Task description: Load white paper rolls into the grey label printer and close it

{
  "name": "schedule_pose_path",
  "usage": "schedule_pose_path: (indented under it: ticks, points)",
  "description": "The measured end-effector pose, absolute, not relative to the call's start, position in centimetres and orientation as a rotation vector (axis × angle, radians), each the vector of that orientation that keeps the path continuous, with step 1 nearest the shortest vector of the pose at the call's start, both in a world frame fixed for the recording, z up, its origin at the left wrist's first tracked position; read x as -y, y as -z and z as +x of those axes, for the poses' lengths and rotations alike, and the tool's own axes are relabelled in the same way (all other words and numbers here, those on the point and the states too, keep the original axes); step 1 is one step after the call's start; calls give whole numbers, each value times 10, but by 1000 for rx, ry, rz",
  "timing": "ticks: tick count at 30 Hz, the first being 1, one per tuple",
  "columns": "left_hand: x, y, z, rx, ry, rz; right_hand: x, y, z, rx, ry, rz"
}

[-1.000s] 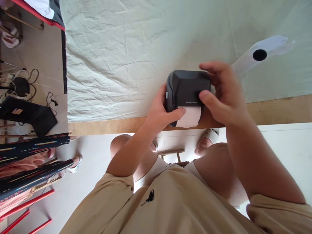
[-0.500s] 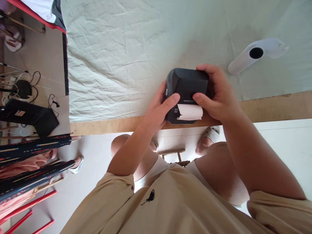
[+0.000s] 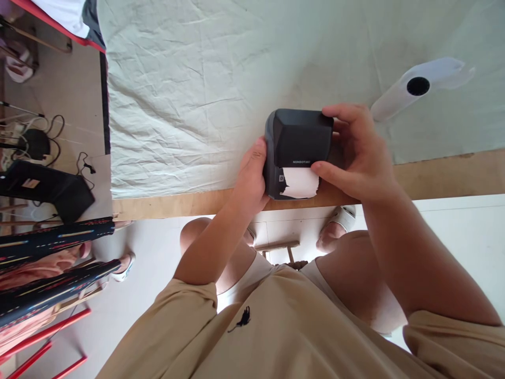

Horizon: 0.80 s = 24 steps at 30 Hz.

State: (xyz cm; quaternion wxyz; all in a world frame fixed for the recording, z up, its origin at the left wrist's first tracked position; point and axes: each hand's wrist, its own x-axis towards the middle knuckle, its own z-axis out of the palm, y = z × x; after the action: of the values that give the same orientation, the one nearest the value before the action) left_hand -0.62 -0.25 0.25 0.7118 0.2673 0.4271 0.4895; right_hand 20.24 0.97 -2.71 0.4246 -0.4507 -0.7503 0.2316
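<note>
A black label printer (image 3: 303, 138) sits at the front edge of the table, with a torn-edged piece of white paper (image 3: 302, 182) lying out over its near end. My left hand (image 3: 253, 173) is closed along the printer's left side, its thumb against the side wall. On the right, my right hand (image 3: 361, 152) holds the printer's edge: the index finger reaches the far right corner, and the thumb tip is beside the paper. Its other fingers are bent at the right side, partly in shadow. What lies under the printer is hidden.
Right of the hands lies a white roll (image 3: 406, 90) with a dark round end, loose sheet trailing from it. A wrinkled pale green cloth (image 3: 189, 105) covers the table, leaving a wooden front edge (image 3: 177, 204). Another person's legs (image 3: 59, 234), cables and a black device (image 3: 47, 184) are at left.
The printer has shifted slightly left and turned a little. My left thumb has moved from its top to its side. My right hand's fingers have loosened outward, and the white roll appears slightly farther right.
</note>
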Motion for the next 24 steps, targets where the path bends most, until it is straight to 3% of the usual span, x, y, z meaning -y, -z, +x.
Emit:
schedule_pose_path:
  ticks: [7, 14, 24]
  points:
    - [2, -9, -4, -932, -1060, 530, -10, -1, 204, 1829, -391, -1109]
    - [4, -26, 6, -1087, -1084, 529, -4, -28, 179, 1375, -286, -1134]
    - [5, -10, -3, -1070, -1080, 646, -2, -34, 181, 2135, -54, -1489]
